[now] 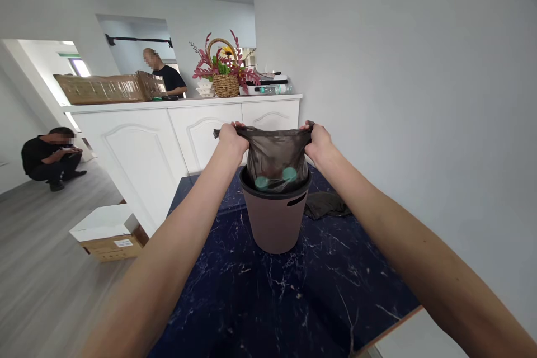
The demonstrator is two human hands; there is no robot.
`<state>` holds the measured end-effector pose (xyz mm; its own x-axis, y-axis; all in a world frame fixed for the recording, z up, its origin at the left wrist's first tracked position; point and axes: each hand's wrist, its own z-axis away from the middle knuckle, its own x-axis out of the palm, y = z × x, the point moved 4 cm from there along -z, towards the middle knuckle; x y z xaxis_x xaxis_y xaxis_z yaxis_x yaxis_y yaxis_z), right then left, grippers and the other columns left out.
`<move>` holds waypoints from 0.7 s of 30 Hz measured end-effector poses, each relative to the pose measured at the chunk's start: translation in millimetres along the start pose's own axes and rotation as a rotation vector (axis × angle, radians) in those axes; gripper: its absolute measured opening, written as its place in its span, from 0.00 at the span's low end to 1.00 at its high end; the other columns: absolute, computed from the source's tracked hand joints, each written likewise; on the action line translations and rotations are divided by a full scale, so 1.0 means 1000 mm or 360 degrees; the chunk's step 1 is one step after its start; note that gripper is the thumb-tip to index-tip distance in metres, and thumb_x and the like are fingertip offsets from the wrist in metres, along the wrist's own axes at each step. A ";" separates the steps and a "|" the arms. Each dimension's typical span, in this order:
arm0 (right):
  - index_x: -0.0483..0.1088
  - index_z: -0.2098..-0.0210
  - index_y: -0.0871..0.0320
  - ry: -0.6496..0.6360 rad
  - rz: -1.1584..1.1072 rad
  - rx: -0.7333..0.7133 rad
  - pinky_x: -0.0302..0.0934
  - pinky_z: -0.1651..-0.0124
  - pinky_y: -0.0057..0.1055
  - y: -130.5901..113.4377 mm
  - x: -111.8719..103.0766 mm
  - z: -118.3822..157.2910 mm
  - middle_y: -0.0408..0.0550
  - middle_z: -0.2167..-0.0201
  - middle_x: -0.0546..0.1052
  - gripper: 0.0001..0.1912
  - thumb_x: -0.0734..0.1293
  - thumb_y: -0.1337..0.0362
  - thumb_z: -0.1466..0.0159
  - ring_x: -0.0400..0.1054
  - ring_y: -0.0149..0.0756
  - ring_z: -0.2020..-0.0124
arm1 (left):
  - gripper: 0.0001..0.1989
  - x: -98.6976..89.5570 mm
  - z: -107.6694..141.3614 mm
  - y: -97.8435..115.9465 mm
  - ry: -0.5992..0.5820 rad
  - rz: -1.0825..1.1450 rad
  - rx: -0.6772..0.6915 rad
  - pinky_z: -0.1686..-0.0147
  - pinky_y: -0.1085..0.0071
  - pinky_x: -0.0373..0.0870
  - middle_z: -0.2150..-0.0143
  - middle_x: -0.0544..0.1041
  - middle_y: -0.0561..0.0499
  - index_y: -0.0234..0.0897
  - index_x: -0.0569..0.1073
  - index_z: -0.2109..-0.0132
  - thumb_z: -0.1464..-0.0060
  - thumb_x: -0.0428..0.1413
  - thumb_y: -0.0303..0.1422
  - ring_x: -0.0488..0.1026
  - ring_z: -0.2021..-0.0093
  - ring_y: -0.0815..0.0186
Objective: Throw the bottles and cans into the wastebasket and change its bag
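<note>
bag (pixel 277 148) over bin (pixel 274 225): dark and see-through, it hangs with its lower part inside the bin, which stands upright on the blue table (pixel 264 302); the step in hand looks like holding the bag's mouth stretched above the rim.
crumpled bundle (pixel 326 205): dark material, lying just beside the bin on its right, untouched by you.
your grip: left hand (pixel 234 137) and right hand (pixel 319 139) each close tightly on one end of the mouth; your next move probably calls for keeping both level, so nothing snags on the rim.
green discs (pixel 289 174): two show through the bag; you cannot tell what they are.
</note>
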<state>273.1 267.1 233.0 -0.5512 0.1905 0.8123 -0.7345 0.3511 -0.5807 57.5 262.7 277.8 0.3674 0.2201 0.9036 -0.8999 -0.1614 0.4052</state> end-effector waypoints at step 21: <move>0.70 0.71 0.51 -0.0887 0.0094 -0.0443 0.70 0.65 0.22 -0.126 0.123 0.171 0.34 0.80 0.59 0.28 0.51 0.56 0.18 0.65 0.22 0.75 | 0.26 0.086 0.244 0.128 -0.1124 -0.0395 0.0739 0.78 0.83 0.43 0.79 0.52 0.63 0.37 0.63 0.69 0.18 0.36 0.32 0.47 0.85 0.82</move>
<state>229.8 89.4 396.8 -0.7664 -0.2635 0.5858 -0.6072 0.5946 -0.5269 31.3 26.5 441.0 0.7376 -0.3208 0.5942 -0.6447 -0.5964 0.4783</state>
